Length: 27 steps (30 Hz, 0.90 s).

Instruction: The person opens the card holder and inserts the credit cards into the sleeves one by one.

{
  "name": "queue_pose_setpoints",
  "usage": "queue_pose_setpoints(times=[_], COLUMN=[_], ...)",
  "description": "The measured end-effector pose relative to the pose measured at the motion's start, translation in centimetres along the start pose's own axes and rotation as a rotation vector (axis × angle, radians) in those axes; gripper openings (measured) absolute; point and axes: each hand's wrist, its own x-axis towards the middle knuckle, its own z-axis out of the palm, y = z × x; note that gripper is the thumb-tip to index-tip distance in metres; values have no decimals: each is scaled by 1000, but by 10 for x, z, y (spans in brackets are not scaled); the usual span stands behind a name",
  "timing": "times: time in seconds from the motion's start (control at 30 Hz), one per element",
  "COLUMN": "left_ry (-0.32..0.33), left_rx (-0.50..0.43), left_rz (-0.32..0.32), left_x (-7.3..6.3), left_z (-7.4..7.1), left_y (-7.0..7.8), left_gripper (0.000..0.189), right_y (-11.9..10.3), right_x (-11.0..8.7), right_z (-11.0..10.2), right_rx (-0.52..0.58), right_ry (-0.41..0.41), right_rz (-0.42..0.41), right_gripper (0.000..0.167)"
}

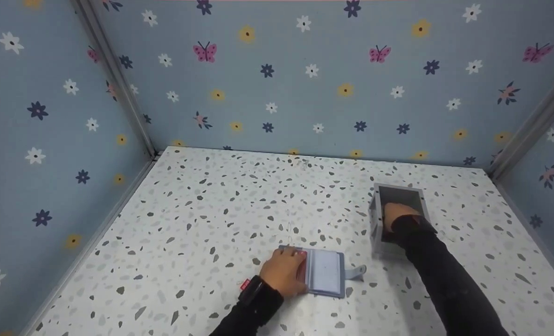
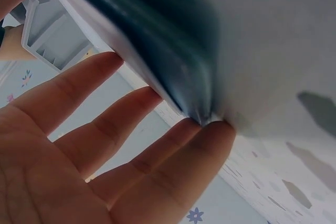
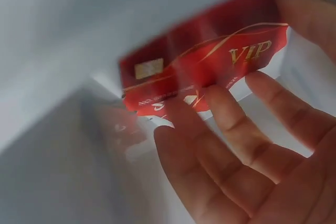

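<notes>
A blue-grey card holder (image 1: 327,273) lies spread on the table, its strap with a snap pointing right. My left hand (image 1: 282,271) holds its left half, fingers at the far edge and thumb at the near one. A red card shows under that hand. In the left wrist view the fingertips (image 2: 223,129) touch the holder's dark edge. My right hand (image 1: 398,214) reaches down inside a grey open-topped box (image 1: 378,233). There, in the right wrist view, it holds a red VIP card (image 3: 210,56) with gold lettering, thumb at one edge and fingers along the lower side.
The table (image 1: 202,210) is white with grey speckles. Blue walls (image 1: 281,84) patterned with flowers and butterflies enclose its back and sides. The box's upright walls surround my right hand, to the right of the card holder.
</notes>
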Motion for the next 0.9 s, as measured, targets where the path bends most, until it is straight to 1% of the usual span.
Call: queue_pose_setpoints(times=[0.17, 0.23, 0.33, 0.43, 0.57, 0.63, 0.7, 0.77, 0.9], left_ry=[-4, 7, 23, 26, 13, 9, 5, 2, 3], left_rx=[4, 13, 23, 25, 15, 9, 4, -2, -8], left_rz=[6, 10, 11, 9, 5, 2, 0, -3, -1], left_x=[1, 0, 0, 0, -1, -1, -1, -1, -1], left_z=[0, 0, 1, 1, 1, 0, 0, -1, -2], left_y=[0, 0, 0, 0, 0, 0, 0, 0, 0], left_gripper=[76, 76, 75, 74, 74, 74, 74, 74, 74], right_y=[2, 1, 2, 3, 6, 7, 10, 12, 19], right_x=[2, 2, 3, 4, 6, 6, 7, 7, 5], right_z=[0, 0, 0, 0, -3, -6, -9, -13, -20], right_rx=[10, 23, 39, 41, 4, -1, 14, 45, 128], right_ry=[-39, -46, -27, 26, 108, 127, 123, 90, 17], right_rz=[14, 15, -1, -17, -40, -42, -40, -37, -76], right_gripper=[7, 12, 20, 24, 18, 16, 16, 19, 25])
